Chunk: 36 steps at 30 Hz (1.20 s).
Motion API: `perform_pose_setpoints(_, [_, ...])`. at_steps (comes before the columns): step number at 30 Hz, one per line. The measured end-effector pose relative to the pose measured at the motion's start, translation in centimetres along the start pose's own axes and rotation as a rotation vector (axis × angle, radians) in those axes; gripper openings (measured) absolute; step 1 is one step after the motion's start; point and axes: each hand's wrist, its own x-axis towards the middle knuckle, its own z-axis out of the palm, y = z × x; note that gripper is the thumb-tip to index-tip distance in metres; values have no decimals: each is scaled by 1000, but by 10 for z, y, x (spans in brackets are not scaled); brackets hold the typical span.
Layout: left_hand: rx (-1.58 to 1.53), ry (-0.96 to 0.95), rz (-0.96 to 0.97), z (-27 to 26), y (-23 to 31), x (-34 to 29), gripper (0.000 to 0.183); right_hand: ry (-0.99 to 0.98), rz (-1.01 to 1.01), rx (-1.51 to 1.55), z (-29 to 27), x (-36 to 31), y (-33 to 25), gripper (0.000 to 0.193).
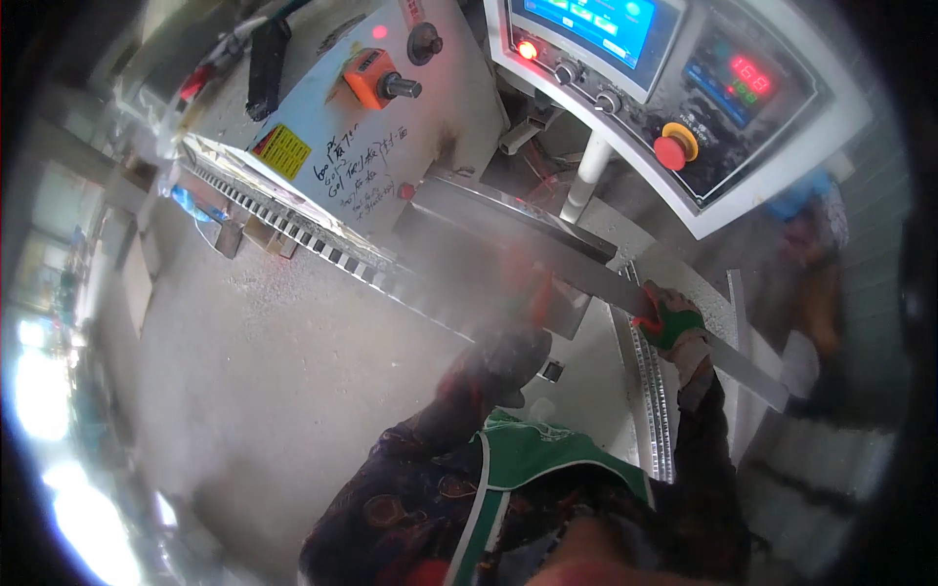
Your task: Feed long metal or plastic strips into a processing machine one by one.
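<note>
A long, narrow grey board (747,374) runs slantwise from the white machine out to the lower right. My right hand (669,317), in a green and orange glove with bare fingertips, is closed around it near its outer part. Farther in along the board is my left hand (528,283), beneath the machine's edge. Haze or a smear blurs it to an orange-red patch, so its fingers and whether it touches the board cannot be made out. A dark patterned sleeve and a green apron (547,454) show below.
The white machine housing (332,186) carries an orange dial counter (376,83) and a toothed chain track (293,230). At upper right stands a control panel (718,161) with a screen and a red stop button (672,148). A ruled rail (653,391) lies beside my right arm.
</note>
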Motion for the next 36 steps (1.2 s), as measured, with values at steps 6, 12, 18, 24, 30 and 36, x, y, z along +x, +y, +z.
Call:
perform_pose_setpoints(6, [152, -10, -62, 38, 25, -7, 48, -20, 35, -43, -4, 2, -1, 75])
perform_pose_setpoints(12, [378, 16, -13, 6, 28, 10, 44, 55, -23, -11, 1, 15, -6, 78])
perform_pose_setpoints(18, [-156, 51, -246, 8, 34, 16, 38, 182, -129, 145, 0, 10, -6, 78])
perform_pose_setpoints(24, [-60, 189, -350, 25, 53, 9, 39, 343, -194, 89, 19, -26, 37, 66])
perform_pose_setpoints(30, [49, 133, -377, 68, 83, 7, 32, 379, -177, 47, 20, -24, 27, 56])
perform_pose_setpoints(36, [134, 354, -430, 97, 101, 10, 23, 280, -128, 83, 7, -23, 16, 50])
